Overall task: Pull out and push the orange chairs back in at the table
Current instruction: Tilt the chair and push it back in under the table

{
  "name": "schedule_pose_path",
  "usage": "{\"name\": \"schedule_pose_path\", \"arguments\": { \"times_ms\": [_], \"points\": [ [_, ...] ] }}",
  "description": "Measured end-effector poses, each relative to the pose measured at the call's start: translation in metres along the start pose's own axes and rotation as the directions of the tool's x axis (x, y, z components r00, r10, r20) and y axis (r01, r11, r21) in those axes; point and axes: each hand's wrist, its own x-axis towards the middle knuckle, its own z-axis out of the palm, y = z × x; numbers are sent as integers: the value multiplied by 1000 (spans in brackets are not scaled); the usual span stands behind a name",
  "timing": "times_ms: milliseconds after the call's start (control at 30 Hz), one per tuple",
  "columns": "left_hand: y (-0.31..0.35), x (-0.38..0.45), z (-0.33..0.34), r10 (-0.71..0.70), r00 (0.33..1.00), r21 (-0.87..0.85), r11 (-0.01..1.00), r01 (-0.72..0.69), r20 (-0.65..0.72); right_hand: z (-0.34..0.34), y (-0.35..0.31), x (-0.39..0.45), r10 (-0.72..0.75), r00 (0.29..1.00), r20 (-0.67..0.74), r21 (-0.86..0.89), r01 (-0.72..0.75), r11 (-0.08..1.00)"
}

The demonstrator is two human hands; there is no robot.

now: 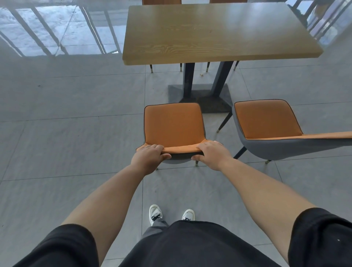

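Observation:
An orange chair (pixel 173 123) with a grey shell stands in front of me, well clear of the wooden table (pixel 219 32). My left hand (pixel 150 157) grips the left end of its backrest top. My right hand (pixel 212 154) grips the right end, thumb under the edge. A second orange chair (pixel 266 118) stands to the right, also apart from the table, its backrest running off the right edge. Two more orange chair backs (pixel 162 2) show at the table's far side.
The table's dark twin-post base (pixel 200 95) sits on the grey tiled floor between the table and the near chairs. Glass railing panels (pixel 57 28) line the far left and far right. My white shoes (pixel 155 213) stand behind the held chair.

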Motion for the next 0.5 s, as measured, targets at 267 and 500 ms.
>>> {"name": "schedule_pose_path", "arguments": {
  "times_ms": [267, 500],
  "points": [
    [-2, -1, 0, 3, 1000, -20, 1000, -3, -20, 1, -1, 0, -10, 999, -32, 9, 10, 1000],
    [-6, 3, -2, 25, 1000, -32, 999, -25, -8, 2, -1, 2, -30, 998, -56, 24, 31, 999]
  ]
}}
